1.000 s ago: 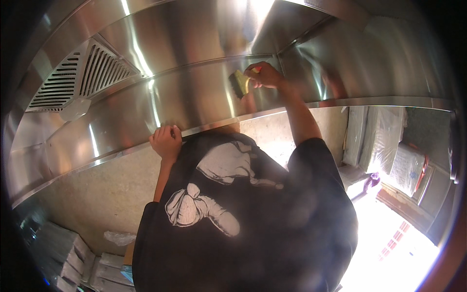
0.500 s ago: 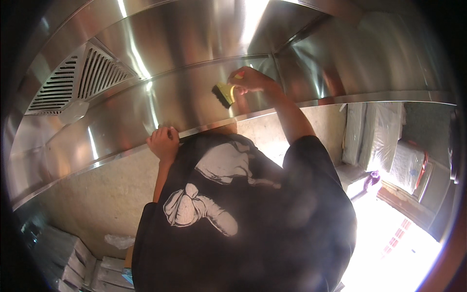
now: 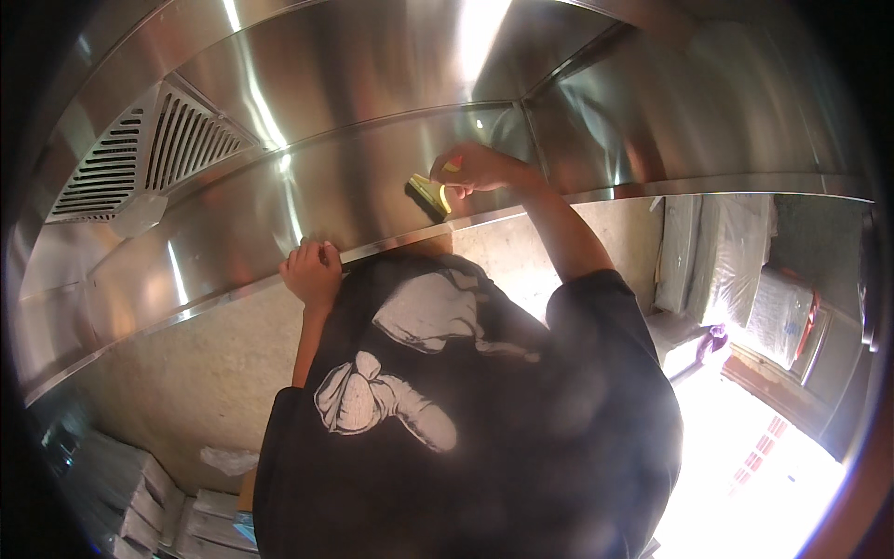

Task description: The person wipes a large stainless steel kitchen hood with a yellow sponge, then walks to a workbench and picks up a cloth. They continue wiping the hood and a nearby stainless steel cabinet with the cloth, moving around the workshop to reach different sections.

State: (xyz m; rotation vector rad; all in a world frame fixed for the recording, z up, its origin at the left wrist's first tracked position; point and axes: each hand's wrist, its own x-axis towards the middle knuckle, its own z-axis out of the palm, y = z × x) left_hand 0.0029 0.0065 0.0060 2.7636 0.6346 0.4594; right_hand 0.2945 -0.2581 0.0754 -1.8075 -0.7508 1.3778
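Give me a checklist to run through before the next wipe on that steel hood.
1. Right hand gripping the yellow sponge: ok.
2. Sponge in contact with the hood panel: ok; its dark face seems to lie on the steel.
3. Left hand braced on the hood's lower edge, fingers curled over it: ok.
4. Panel free of streaks or residue: cannot tell, because of the glare.
5. Vent grille apart from the sponge: ok; it sits far to the left.

vent grille (image 3: 140, 163); wrapped bundles (image 3: 745, 270), perhaps packaging; stacked boxes (image 3: 140, 508)
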